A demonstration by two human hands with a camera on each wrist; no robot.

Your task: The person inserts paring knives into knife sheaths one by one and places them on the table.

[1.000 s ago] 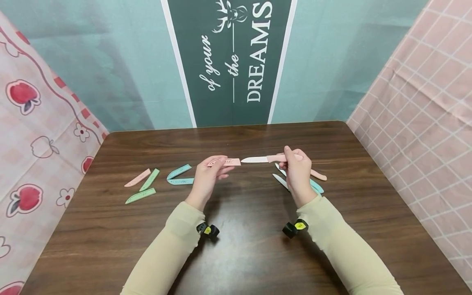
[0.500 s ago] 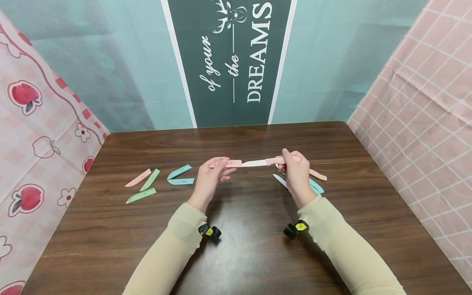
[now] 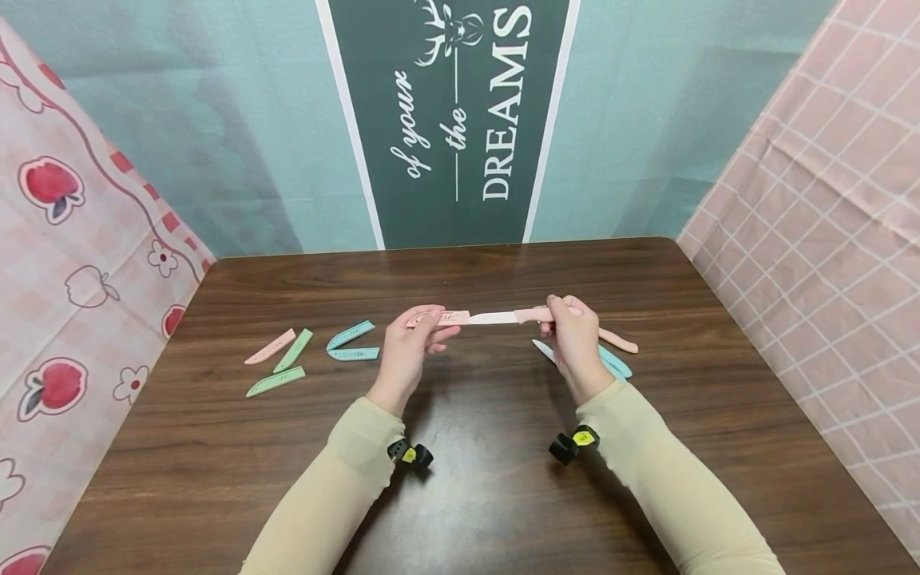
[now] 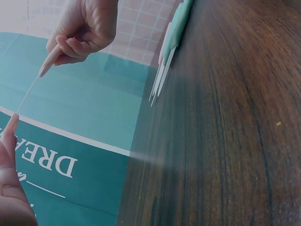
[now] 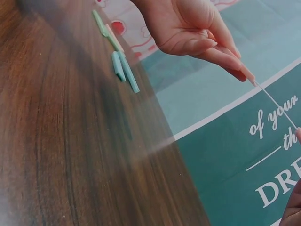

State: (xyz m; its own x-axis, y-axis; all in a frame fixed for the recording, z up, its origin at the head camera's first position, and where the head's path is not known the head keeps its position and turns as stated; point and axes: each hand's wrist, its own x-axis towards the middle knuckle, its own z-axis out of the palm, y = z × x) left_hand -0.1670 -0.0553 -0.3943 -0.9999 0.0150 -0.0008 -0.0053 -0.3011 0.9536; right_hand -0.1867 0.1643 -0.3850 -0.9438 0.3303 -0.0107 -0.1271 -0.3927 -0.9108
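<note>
My left hand pinches a pink knife sheath between thumb and fingers, held above the table. A paring knife with a white blade and pink handle is gripped by my right hand. The blade points left, its tip at the sheath's mouth; most of the blade shows outside. In the left wrist view the right hand curls round the handle. From the right wrist, the left hand is seen with the sheath edge-on. Whether the tip is inside cannot be told.
On the left lie a pink sheath, two green sheaths and two blue sheaths. Behind the right hand lie more knives, one pink handle and blue handles, blades pointing left. Cloth walls border the wooden table.
The right hand has moved slightly left and down with the knife. The blade tip, just apart from the sheath a second ago, now meets its mouth. The left hand has shifted slightly right.
</note>
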